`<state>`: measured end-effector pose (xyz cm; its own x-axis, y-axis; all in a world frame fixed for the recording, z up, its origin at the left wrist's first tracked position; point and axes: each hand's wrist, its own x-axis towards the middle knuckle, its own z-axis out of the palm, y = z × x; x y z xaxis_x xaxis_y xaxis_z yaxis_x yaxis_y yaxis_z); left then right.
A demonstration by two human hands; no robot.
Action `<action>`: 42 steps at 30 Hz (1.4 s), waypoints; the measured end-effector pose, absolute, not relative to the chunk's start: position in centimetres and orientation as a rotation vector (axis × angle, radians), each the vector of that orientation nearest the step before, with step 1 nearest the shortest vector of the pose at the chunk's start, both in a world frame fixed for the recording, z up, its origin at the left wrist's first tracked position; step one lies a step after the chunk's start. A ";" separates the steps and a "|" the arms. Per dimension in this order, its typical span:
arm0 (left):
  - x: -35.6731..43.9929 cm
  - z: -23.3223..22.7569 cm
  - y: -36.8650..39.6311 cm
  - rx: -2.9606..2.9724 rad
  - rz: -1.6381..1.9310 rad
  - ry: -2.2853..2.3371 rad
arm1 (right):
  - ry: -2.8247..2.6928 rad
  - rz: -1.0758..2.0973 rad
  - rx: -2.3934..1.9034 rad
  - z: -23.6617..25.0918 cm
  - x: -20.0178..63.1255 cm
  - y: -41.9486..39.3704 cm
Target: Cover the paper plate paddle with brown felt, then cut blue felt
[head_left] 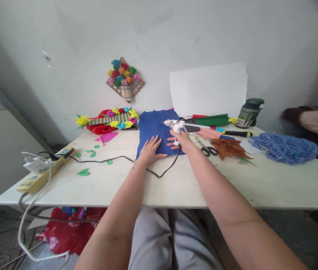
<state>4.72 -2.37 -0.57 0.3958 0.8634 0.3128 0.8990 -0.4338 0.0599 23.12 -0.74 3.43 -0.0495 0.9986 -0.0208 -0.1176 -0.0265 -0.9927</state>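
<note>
A dark blue sheet [152,127] with uneven edges lies on the table in front of me; whether it is cloth or crepe paper I cannot tell. My left hand [150,151] rests flat on its lower part, fingers spread. Wrapped around the handle of a white hot glue gun [177,129] is my right hand [183,141], over the sheet's right side. The gun's nozzle points left above the sheet, and a glue stick sticks out behind it. Its black cord [167,170] runs left across the table to a power strip [46,170].
Black-handled scissors [209,150], brown scraps [229,147] and a blue yarn bundle [285,147] lie to the right. A dark green jar [250,113] stands behind them. Green paper leaves [84,172] and a flower-trimmed craft [111,119] are on the left. The table's front edge [176,207] is near my lap.
</note>
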 end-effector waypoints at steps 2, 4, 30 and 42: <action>4.7 -0.7 -2.3 -2.550 -0.439 -1.610 | -1.174 1.317 -1.140 3.1 23.2 -0.5; 4.7 -0.8 -2.4 -2.568 -0.433 -1.606 | -1.205 1.320 -1.149 2.8 23.4 -0.3; 5.4 -2.7 0.7 -2.601 -0.656 -1.641 | -1.144 1.271 -1.069 0.3 23.3 1.5; 5.1 -0.7 -1.7 -2.570 -0.716 -1.447 | -1.259 1.188 -1.131 0.0 23.9 1.7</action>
